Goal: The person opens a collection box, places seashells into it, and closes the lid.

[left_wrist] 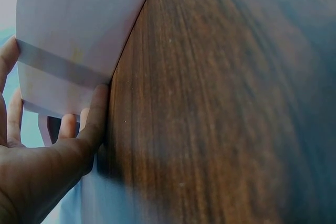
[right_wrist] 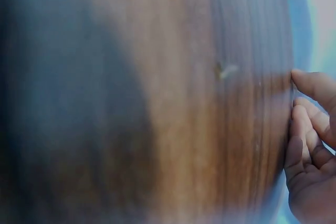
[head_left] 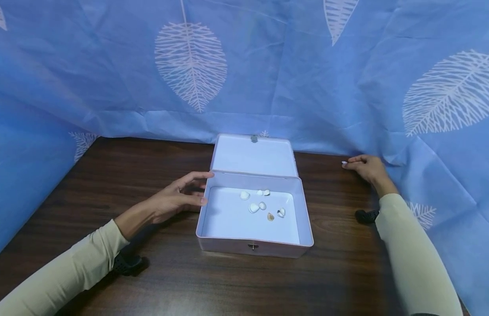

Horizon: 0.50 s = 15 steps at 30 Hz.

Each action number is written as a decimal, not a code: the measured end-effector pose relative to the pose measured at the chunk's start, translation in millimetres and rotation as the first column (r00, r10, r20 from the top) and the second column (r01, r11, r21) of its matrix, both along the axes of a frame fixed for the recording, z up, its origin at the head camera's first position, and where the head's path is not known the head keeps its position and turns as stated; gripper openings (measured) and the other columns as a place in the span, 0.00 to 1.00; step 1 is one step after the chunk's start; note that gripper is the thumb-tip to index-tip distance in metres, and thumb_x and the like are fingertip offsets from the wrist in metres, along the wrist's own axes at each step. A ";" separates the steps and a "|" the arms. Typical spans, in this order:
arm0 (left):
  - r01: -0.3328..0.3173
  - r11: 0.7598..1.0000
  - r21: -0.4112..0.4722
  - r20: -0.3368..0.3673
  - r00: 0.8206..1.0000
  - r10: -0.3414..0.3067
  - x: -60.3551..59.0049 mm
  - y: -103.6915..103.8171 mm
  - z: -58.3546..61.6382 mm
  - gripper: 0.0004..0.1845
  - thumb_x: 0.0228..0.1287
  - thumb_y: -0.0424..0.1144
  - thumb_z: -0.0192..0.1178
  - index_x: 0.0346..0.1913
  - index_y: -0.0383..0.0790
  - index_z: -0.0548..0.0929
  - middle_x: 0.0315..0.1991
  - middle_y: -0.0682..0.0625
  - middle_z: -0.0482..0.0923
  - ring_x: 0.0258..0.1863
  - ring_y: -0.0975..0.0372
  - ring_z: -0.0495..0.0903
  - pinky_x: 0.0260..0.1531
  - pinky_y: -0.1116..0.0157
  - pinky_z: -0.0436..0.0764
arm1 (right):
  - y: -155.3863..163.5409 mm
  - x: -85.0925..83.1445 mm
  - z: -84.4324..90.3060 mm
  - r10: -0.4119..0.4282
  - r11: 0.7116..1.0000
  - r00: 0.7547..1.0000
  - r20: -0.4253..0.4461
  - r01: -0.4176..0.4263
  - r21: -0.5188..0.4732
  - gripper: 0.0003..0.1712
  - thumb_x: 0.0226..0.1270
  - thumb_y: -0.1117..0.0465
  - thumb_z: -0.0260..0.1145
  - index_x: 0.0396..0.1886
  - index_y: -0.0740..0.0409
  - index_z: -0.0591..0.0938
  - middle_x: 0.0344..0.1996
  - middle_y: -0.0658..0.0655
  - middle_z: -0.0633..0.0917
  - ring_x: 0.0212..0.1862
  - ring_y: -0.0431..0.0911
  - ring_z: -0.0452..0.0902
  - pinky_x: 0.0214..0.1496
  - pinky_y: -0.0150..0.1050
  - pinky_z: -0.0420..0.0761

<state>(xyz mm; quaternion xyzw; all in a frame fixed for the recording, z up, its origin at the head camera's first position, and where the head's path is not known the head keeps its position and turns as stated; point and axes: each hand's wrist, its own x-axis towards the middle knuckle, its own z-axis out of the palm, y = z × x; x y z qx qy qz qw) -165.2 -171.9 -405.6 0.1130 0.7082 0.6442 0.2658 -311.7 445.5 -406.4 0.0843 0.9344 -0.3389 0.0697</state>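
A white lidded box (head_left: 252,245) lies on the table with its lid raised, and several small shells (head_left: 254,207) are scattered over its floor. At its left side is my left hand (head_left: 167,202), fingers extended, fingertips against the outer wall and near the back corner. The left wrist view shows a fingertip (left_wrist: 98,95) on the box side, low near the tabletop. Far to the right, my right hand (head_left: 367,169) rests low at the table's back edge, fingers loosely bent. A small white shell (head_left: 344,163) lies just off its fingertips; in the right wrist view a gap separates them.
The dark wooden table (head_left: 169,272) ends at a blue leaf-patterned curtain (head_left: 268,79) behind and on both sides. The raised lid (head_left: 254,153) stands close to the curtain. Dark wrist devices hang under both sleeves.
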 end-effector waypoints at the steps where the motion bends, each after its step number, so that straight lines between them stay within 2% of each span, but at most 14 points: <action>1: -0.001 1.000 0.000 0.001 1.000 0.001 0.0 0.0 0.4 0.44 0.76 0.38 0.74 0.89 0.54 0.65 0.85 0.37 0.58 0.81 0.41 0.65 0.72 0.49 0.83 | 0.4 -0.9 -0.4 -0.005 1.000 1.000 -0.001 0.005 -0.003 0.40 0.79 0.42 0.74 0.71 0.71 0.80 0.78 0.74 0.74 0.70 0.61 0.70 0.68 0.47 0.71; 5: -0.003 1.000 0.002 0.002 1.000 0.003 -0.2 0.2 1.0 0.44 0.76 0.38 0.74 0.89 0.54 0.65 0.85 0.37 0.58 0.81 0.41 0.65 0.71 0.50 0.84 | 1.3 -3.9 -2.1 -0.028 1.000 1.000 -0.001 0.028 -0.013 0.37 0.78 0.43 0.75 0.69 0.69 0.83 0.77 0.72 0.75 0.69 0.58 0.71 0.66 0.43 0.71; 10: -0.002 1.000 0.007 0.008 1.000 0.002 -0.3 0.7 1.0 0.44 0.76 0.37 0.73 0.89 0.53 0.64 0.86 0.37 0.57 0.83 0.40 0.64 0.72 0.49 0.83 | 2.0 -4.6 -3.6 -0.045 0.998 0.999 0.019 0.045 -0.046 0.37 0.76 0.41 0.77 0.68 0.67 0.85 0.76 0.70 0.75 0.70 0.59 0.70 0.75 0.55 0.71; 12: -0.005 1.000 0.010 0.012 1.000 0.005 -0.1 0.8 1.3 0.44 0.76 0.36 0.73 0.89 0.53 0.64 0.86 0.37 0.57 0.83 0.40 0.63 0.72 0.49 0.83 | 2.3 -4.8 -3.9 -0.049 0.997 0.999 0.021 0.050 -0.056 0.37 0.75 0.39 0.78 0.66 0.65 0.86 0.71 0.66 0.80 0.69 0.58 0.71 0.76 0.57 0.70; 15: -0.008 1.000 0.014 0.016 1.000 0.008 -0.5 1.2 1.7 0.44 0.77 0.36 0.73 0.89 0.53 0.65 0.87 0.37 0.57 0.84 0.40 0.63 0.73 0.48 0.83 | 2.8 -5.2 -3.8 -0.058 0.996 0.998 0.013 0.059 -0.060 0.35 0.74 0.39 0.79 0.64 0.62 0.87 0.54 0.51 0.87 0.64 0.54 0.73 0.71 0.51 0.74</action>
